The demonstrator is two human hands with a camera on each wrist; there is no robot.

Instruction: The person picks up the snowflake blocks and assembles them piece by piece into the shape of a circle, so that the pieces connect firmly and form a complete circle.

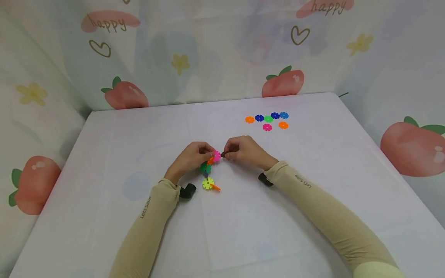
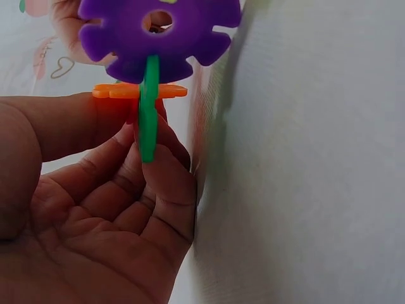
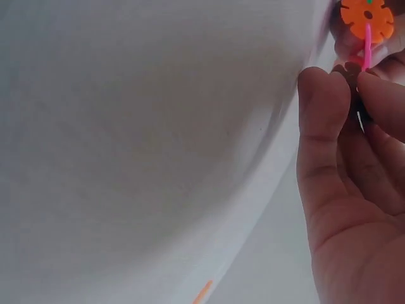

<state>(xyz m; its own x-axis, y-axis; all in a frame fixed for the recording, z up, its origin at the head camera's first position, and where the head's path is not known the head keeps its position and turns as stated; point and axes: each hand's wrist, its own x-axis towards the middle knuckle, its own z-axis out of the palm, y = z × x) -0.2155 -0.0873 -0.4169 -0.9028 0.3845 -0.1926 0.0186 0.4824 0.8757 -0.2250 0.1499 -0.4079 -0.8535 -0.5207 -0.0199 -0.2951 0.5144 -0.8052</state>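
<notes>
My left hand [image 1: 192, 156] pinches the upper end of a chain of notched flower-shaped plastic discs. The chain runs from a pink disc [image 1: 217, 155] through an orange disc [image 2: 171, 91], a green disc [image 2: 148, 120] and a purple disc [image 2: 114, 38] to a yellow disc [image 1: 208, 183] with another orange disc [image 1: 215, 187] slotted in its edge. Between the thumb and fingertips of my right hand [image 1: 247, 151] is a dark brown notched disc [image 1: 223, 155], facing the pink one. Fingers hide much of the brown disc in the right wrist view.
Toward the back right of the white-covered table [image 1: 139, 127] lie several loose discs, among them an orange disc [image 1: 249, 119], a light green disc [image 1: 268, 119], a pink disc [image 1: 267, 127] and a light blue disc [image 1: 284, 115]. A patterned curtain [image 1: 215, 50] rises behind the table.
</notes>
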